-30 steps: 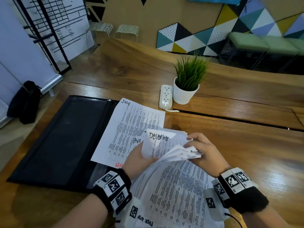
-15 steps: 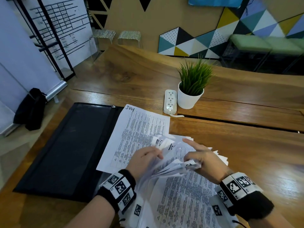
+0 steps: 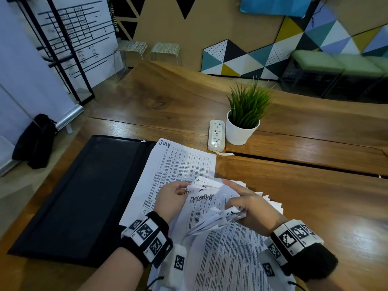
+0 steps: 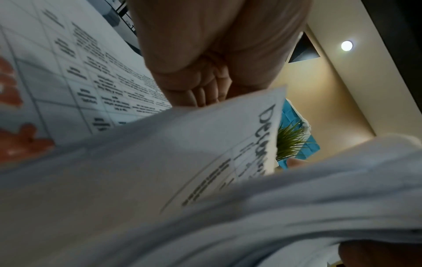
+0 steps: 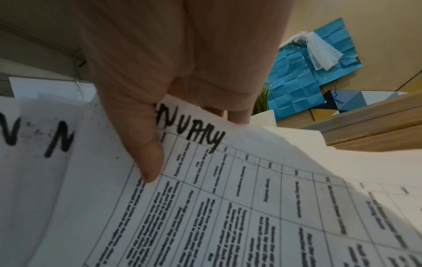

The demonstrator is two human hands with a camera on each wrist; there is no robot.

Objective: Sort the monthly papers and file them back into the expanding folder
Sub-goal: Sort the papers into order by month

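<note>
Papers: a loose stack of printed sheets [image 3: 226, 255] lies on the wooden table [image 3: 315, 206] in front of the person, its far corners fanned up between both hands; each sheet carries a table of small print with a month handwritten at the top
December sheet: exposed in the fan [image 3: 206, 203], its heading readable between the two hands; the left wrist view shows the same heading [image 4: 266, 137] running along a curled corner
January sheet: seen only from the right wrist [image 5: 228, 180], heading partly covered by the thumb
July sheet: lies flat and apart from the stack [image 3: 178, 169], one edge overlapping the folder, its far corner near the power strip
Folder: black expanding folder [image 3: 84, 196] lies flat on the table to the left of the papers, zip pull at its far corner
Left hand: [image 3: 171, 199] fingers curled at the left edge of the fanned corners, pinching a sheet; in the wrist view the fingertips [image 4: 198, 97] disappear behind the paper edge
Right hand: [image 3: 255, 208] clamped on a bundle of lifted corners, forefinger stretched out over the sheets behind; in the wrist view the thumb [image 5: 146, 153] presses on the January sheet with the other fingers behind it
Beyond the papers: white power strip [image 3: 216, 135] just beside a white pot of green grass [image 3: 244, 120]
Floor at left: a black bag [image 3: 35, 141]
</note>
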